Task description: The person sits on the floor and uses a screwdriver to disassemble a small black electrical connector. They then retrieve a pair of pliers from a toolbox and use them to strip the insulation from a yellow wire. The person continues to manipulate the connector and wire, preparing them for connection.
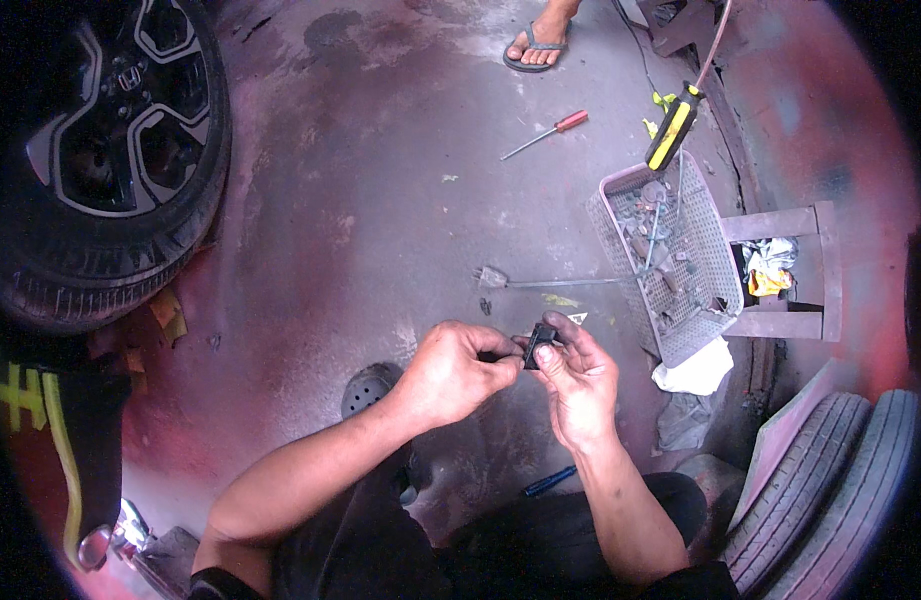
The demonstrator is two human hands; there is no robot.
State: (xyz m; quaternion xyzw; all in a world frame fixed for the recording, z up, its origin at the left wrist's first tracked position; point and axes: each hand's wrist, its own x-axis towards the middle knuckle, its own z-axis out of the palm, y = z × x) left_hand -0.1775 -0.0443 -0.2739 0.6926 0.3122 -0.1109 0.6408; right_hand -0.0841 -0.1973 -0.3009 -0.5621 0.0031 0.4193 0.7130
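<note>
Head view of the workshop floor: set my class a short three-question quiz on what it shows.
1. True or false: both hands, left hand and right hand, grip the small black part.
2. Which lies nearest the sandalled foot? A. red-handled screwdriver B. white rag C. blue pen-like tool
3. Fill in: the plastic basket of metal parts sits to the person's ____.

Key: 1 true; 2 A; 3 right.

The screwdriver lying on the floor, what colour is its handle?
Red, on the screwdriver, seen in the head view.
</note>
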